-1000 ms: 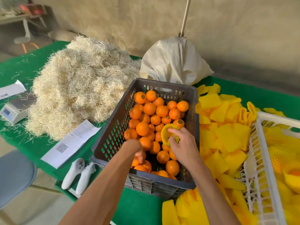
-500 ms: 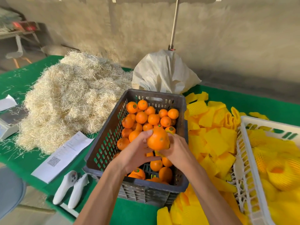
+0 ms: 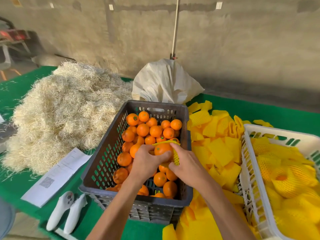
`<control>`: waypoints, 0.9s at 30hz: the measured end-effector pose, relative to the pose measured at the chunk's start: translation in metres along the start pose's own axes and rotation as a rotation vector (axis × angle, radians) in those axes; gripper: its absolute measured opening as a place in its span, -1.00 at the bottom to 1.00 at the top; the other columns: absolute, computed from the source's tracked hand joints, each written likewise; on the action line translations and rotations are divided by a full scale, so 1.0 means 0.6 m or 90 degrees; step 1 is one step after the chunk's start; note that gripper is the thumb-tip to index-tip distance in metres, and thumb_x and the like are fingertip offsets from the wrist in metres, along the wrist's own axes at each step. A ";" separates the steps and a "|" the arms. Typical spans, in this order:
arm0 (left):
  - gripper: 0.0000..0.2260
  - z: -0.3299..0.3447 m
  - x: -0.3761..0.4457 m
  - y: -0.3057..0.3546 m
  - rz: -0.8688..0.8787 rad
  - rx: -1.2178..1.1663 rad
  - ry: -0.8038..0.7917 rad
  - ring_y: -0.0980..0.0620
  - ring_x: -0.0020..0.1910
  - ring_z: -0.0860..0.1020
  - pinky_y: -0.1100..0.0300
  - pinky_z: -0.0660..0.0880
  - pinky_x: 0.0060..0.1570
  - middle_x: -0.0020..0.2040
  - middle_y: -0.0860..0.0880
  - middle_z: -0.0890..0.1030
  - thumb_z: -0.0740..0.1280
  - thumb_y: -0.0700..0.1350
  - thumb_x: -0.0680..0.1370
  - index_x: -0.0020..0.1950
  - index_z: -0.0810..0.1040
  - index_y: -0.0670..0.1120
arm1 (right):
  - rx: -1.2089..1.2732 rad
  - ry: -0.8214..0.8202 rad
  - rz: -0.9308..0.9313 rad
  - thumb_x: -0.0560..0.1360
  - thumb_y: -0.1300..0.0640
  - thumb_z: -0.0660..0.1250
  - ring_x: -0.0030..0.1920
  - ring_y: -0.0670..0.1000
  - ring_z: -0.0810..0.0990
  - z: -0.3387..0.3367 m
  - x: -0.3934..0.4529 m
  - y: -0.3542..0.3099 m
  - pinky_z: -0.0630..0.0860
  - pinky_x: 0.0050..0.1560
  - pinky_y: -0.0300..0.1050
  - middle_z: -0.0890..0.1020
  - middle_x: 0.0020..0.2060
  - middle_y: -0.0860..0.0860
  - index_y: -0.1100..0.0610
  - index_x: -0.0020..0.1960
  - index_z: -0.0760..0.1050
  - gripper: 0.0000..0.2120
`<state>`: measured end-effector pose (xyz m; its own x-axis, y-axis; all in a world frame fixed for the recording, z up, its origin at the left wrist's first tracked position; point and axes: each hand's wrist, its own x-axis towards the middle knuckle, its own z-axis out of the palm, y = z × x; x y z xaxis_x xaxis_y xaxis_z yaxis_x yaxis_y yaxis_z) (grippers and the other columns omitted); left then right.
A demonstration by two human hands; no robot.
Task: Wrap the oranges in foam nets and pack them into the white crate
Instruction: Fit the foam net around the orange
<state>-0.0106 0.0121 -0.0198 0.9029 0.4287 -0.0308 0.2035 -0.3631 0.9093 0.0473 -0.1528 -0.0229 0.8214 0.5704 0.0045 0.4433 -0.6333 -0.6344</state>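
A: Since the last look, we've got the net (image 3: 175, 155) up around the right side of the orange (image 3: 162, 150); half a second back the fruit sat bare between our palms, and a second back our left hand was still down among the oranges.

B: And now our left hand (image 3: 147, 161) curls over the orange from the left, thumb and fingers gripping it, above the grey crate (image 3: 103, 163).

A: Our right hand (image 3: 185, 168) pinches the net, forefinger hooked on its upper rim, the other fingers bunching the lower edge.

B: The net's mouth faces left toward the fruit, its long axis roughly level, left to right. The orange is round, so we can't tell any axis; a small dark sticker faces us.

A: The white crate (image 3: 249, 170) stands to the right, wrapped fruit in it, loose nets (image 3: 220, 149) heaped between the two crates.

B: The view has also tipped upward, showing more wall.
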 end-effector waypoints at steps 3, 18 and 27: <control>-0.63 0.027 -0.006 0.015 0.069 0.143 0.082 0.06 -0.05 0.49 0.31 0.38 -0.21 0.03 -0.01 0.48 0.55 0.18 0.44 -0.15 0.59 -0.11 | -0.032 0.030 -0.034 0.58 0.08 0.29 0.03 -0.05 0.53 -0.005 -0.009 -0.004 0.52 -0.07 -0.15 0.54 0.19 -0.04 -0.12 0.61 0.08 -0.32; -0.38 0.195 -0.009 0.123 0.019 -0.078 -0.163 0.09 -0.56 0.35 0.20 0.26 -0.48 -0.51 -0.09 0.46 0.23 0.19 0.69 -0.53 0.46 -0.06 | -0.049 0.302 -0.035 0.49 -0.18 0.45 0.52 -0.22 0.18 -0.126 -0.141 0.116 0.28 0.36 -0.30 0.15 0.53 -0.29 -0.28 0.58 0.06 -0.19; -0.69 0.350 -0.046 0.187 0.004 -0.247 -0.350 -0.01 -0.05 0.68 0.15 0.59 -0.20 0.06 0.05 0.73 0.26 0.12 0.69 0.19 0.69 -0.02 | -0.267 0.479 0.255 0.41 -0.13 0.52 0.30 0.19 0.46 -0.207 -0.232 0.224 0.52 0.22 0.16 0.42 0.34 0.07 -0.02 0.51 0.34 -0.26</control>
<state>0.0668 -0.2140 -0.0041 0.9859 -0.0927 -0.1392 0.1401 0.0032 0.9901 0.0370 -0.3825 -0.0125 0.8915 -0.1236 0.4359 0.0512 -0.9284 -0.3679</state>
